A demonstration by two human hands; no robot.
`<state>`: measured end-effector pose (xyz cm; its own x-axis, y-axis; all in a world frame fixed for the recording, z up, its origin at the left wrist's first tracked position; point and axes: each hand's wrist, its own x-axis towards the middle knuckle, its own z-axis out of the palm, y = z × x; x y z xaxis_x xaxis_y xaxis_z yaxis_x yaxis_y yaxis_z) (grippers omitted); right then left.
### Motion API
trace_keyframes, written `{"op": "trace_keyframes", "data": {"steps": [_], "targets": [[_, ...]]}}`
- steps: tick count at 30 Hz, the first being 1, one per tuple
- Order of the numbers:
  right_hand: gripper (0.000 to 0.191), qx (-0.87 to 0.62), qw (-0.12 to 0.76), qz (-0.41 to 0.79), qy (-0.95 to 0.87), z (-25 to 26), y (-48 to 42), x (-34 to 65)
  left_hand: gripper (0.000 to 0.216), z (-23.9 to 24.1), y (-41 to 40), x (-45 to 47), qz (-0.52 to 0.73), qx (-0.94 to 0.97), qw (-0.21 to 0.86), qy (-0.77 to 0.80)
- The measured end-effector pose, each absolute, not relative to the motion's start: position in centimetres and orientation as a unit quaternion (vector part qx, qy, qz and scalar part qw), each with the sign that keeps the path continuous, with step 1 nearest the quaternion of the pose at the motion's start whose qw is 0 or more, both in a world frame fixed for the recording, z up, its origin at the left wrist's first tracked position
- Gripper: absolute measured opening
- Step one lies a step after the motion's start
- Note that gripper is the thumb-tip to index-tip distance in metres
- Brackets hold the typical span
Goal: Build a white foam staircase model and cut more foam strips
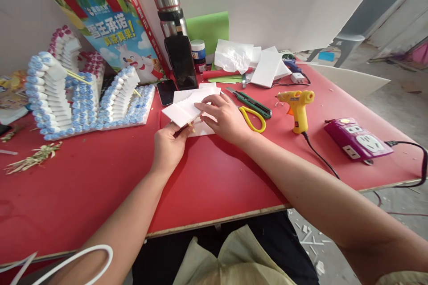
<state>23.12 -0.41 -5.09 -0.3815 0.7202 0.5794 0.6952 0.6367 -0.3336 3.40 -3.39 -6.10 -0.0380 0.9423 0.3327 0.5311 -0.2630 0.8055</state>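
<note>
My left hand (pixel 170 146) pinches the near edge of a white foam board piece (pixel 182 112), which is tilted above the table. A short tan stick end shows by the fingertips. My right hand (pixel 227 118) has its fingers bent over the right side of the same piece, thumb and forefinger close together. Beneath it lies more white board (pixel 204 129), partly hidden by my hands. Just right of my right hand are yellow-handled scissors (pixel 253 120) and a green utility knife (pixel 252 104).
A yellow glue gun (pixel 297 107) and a purple power strip (pixel 356 139) occupy the right side. Left stand stepped white models with blue trim (pixel 90 102). Behind are a phone (pixel 181 62), a steel flask (pixel 169 9), a printed bag (pixel 113 26) and white scraps (pixel 266 67).
</note>
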Motion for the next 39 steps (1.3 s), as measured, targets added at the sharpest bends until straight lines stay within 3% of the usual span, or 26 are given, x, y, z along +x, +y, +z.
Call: {"op": "trace_keyframes", "data": {"steps": [39], "targets": [[0.036, -0.429, 0.358, 0.030, -0.829, -4.93, -0.55, 23.09, 0.021, -5.98, -3.42, 3.44, 0.445, 0.657, 0.228, 0.565]]}}
